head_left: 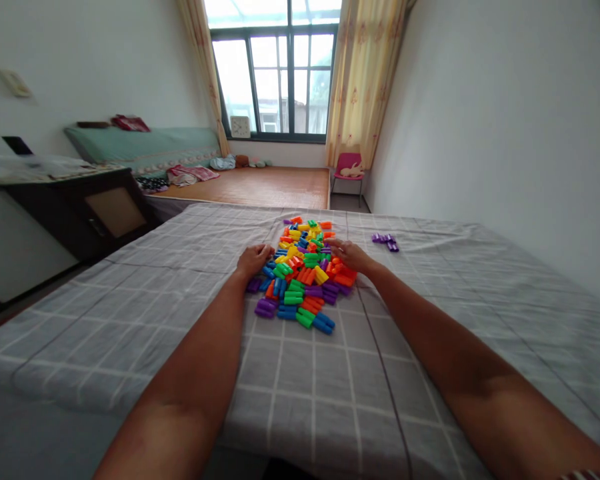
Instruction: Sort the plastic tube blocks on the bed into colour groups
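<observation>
A heap of small plastic building blocks (307, 275) in purple, blue, green, yellow, orange and red lies on the checked grey sheet. Each looks like short tubes joined side by side. At the heap's left edge rests my left hand (254, 259), its fingers curled in; whether anything is inside them is hidden. My right hand (349, 255) reaches over the right side of the heap. Its fingers are stretched out towards a purple block (325, 251), and I see nothing held in them. Apart from the heap, to the right, sits a small cluster of purple blocks (386, 241).
The grey checked sheet (180, 267) covers the wide surface under the blocks. Behind it is a wooden platform (280, 185), with a pink chair (349, 165) at its right. On the left stands a dark cabinet (80, 210). A white wall (505, 133) runs along the right.
</observation>
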### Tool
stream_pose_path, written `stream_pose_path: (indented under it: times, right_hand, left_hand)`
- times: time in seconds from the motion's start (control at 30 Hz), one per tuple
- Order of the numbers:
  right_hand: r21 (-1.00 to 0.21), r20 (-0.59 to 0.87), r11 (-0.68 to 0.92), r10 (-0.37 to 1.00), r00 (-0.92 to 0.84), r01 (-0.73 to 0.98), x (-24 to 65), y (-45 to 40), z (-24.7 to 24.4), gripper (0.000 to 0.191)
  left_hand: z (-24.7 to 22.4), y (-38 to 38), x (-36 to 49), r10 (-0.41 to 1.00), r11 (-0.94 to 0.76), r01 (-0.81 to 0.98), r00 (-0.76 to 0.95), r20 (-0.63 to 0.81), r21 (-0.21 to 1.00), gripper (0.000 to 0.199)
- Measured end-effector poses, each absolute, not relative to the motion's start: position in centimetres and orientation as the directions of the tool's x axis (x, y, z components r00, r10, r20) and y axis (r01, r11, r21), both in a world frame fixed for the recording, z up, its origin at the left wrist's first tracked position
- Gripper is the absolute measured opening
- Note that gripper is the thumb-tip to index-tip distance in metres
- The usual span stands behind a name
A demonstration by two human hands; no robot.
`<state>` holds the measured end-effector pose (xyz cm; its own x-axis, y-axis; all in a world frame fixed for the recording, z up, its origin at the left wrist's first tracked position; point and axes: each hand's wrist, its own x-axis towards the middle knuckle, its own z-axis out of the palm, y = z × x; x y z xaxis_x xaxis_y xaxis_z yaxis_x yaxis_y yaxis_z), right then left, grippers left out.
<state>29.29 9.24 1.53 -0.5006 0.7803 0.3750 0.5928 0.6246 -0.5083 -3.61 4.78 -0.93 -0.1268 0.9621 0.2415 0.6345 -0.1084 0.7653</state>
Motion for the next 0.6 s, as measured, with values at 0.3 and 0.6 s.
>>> stream_pose_path:
  times: [0.3,0.6]
  right_hand:
    - [-0.766,0.252,0.502,0.809,-0.531,0.402,29.3,9.1,1.4,0.030]
    - [-0.853,0.238,0.415,0.849,-0.472,0.316,29.1,9.1,2.0,0.029]
  left_hand:
    - [-0.8,4.6,-3.5,0.955,-0.092,0.611,-0.169,0.243,0.786,0.048]
    - [-1.2,5.0,-3.8,0.960,-0.130,0.588,-0.128,0.250,0.799,0.051]
